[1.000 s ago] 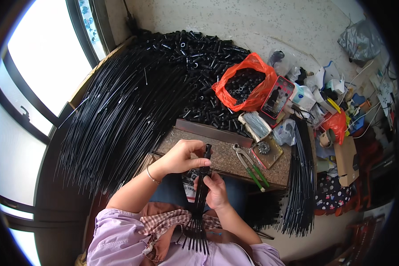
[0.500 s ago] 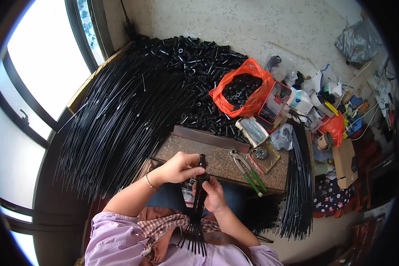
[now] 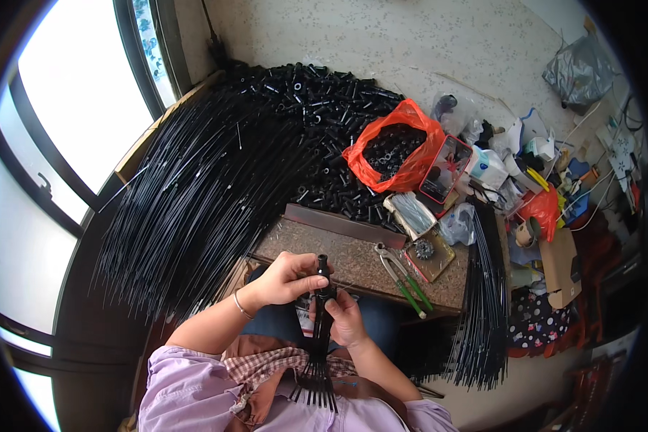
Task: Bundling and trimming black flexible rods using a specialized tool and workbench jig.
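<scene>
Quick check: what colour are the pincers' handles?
Green: both pincer handles show best in the head view, at the worktop's near edge.

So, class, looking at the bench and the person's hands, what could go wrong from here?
The slim black piece held by the left hand and right hand might slip, or its fanned lower ends might snag the lilac shirt. The pliers lie with their handles near the table's front edge; a knock could drop them.
</scene>
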`<state>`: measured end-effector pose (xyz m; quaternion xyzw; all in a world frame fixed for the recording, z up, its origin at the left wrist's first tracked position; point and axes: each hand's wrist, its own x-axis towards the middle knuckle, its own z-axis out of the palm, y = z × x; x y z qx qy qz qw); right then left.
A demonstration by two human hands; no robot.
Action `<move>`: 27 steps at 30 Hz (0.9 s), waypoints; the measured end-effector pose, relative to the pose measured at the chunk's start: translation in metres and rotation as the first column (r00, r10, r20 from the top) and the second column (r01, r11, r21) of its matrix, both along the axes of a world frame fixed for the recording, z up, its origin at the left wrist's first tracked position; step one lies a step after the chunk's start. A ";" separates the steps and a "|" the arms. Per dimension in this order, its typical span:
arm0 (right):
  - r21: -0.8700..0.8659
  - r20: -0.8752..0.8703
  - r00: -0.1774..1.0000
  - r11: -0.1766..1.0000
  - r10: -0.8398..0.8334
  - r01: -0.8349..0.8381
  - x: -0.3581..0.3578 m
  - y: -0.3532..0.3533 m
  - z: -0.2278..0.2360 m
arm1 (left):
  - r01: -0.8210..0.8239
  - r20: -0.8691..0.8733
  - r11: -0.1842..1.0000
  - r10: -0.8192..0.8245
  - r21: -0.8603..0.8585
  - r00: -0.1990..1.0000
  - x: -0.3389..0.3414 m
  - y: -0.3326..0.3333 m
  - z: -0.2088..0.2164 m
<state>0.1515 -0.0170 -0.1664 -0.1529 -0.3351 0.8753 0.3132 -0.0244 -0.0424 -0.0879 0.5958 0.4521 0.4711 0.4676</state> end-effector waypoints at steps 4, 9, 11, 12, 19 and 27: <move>0.014 -0.037 0.999 1.000 0.012 -0.011 0.001 -0.002 0.002 | 0.020 0.280 0.986 0.028 -0.165 0.960 0.004 -0.010 -0.002; 0.031 0.019 0.988 0.988 -0.150 0.149 0.002 -0.002 -0.001 | -0.149 -0.266 0.922 0.254 0.358 0.930 0.020 -0.016 -0.007; 0.070 0.039 0.990 0.989 -0.137 0.134 0.003 0.000 -0.011 | -0.171 -0.215 0.918 0.259 0.358 0.942 0.020 -0.015 -0.009; 0.103 0.043 0.989 0.985 -0.144 0.138 0.004 0.001 -0.014 | -0.142 -0.201 0.934 0.216 0.327 0.956 0.018 -0.014 -0.010; 0.129 0.046 0.988 0.982 -0.147 0.140 0.001 0.000 -0.011 | -0.079 -0.215 0.877 0.203 0.475 0.955 0.011 -0.005 -0.017; 0.141 0.037 0.980 0.972 -0.194 0.187 0.002 -0.002 -0.010 | -0.075 -0.156 0.959 0.120 0.272 0.980 0.014 -0.004 -0.018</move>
